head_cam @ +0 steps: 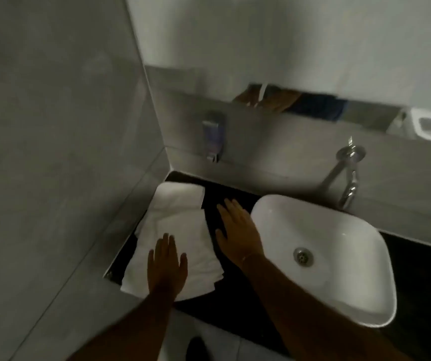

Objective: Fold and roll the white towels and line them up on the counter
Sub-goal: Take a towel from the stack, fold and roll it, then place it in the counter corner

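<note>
A pile of white towels lies flat and unrolled on the black counter, in the corner against the grey wall. My left hand rests palm down on the near part of the top towel, fingers spread. My right hand is flat and open over the dark counter strip between the towels and the basin, its thumb side at the towel's right edge. Neither hand grips anything.
A white vessel basin fills the counter to the right. A chrome wall tap hangs above it. A soap dispenser is fixed to the back wall under a mirror. A grey tiled wall bounds the left side.
</note>
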